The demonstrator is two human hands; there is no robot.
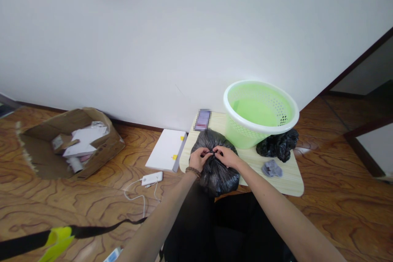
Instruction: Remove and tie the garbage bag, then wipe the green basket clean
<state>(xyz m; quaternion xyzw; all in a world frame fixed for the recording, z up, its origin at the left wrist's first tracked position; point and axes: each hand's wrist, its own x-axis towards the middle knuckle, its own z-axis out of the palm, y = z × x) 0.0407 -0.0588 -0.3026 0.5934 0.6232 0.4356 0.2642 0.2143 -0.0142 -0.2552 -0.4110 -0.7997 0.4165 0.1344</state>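
Note:
A full black garbage bag point(219, 180) rests at the near edge of the low wooden table point(251, 163), close to my knees. Its plastic is gathered at the top. My left hand point(199, 159) pinches the gathered neck from the left, with a beaded bracelet on the wrist. From the right, my right hand point(226, 156) pinches the same spot, fingertips almost meeting the left ones. Whether the neck is knotted is hidden by the fingers. Right behind the bag stands a light green laundry basket point(245, 137) with a white rim.
Another black plastic bag point(278, 145) lies crumpled beside the basket, near a small grey cloth item point(272, 168). A blurred phone-like object point(202, 119) is at the table's back left. Leftward are a white box point(166, 149), a power bank point(152, 178) with cable, and an open cardboard box point(104, 143).

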